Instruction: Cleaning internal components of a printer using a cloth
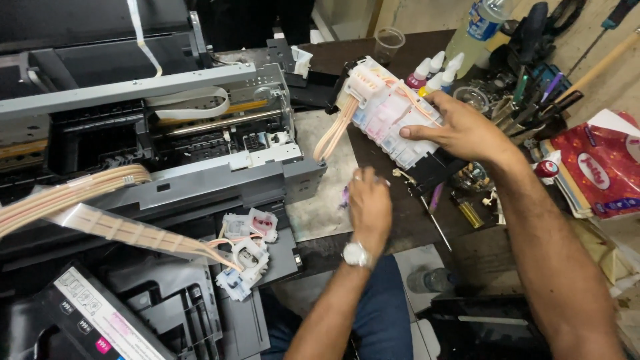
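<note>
My right hand (pixel 460 130) rests on a white translucent ink tank block (pixel 390 113), gripping its near side on the dark table. Pale tubes (pixel 331 133) run from the block's left end. My left hand (pixel 369 203), with a wristwatch, is curled around a small purple-tipped item that I cannot make out, just below the tank block. To the left stands an opened grey printer (pixel 200 153) with its insides exposed. A bundle of ink tubes (pixel 73 193) crosses its front and ends in several small cartridges (pixel 243 257).
Small ink bottles (pixel 433 72) stand behind the tank block, beside a clear cup (pixel 389 44) and a plastic bottle (pixel 477 30). Screwdrivers and tools (pixel 527 103) crowd the right, next to a red packet (pixel 600 167). A yellow-handled screwdriver (pixel 467 212) lies near my right forearm.
</note>
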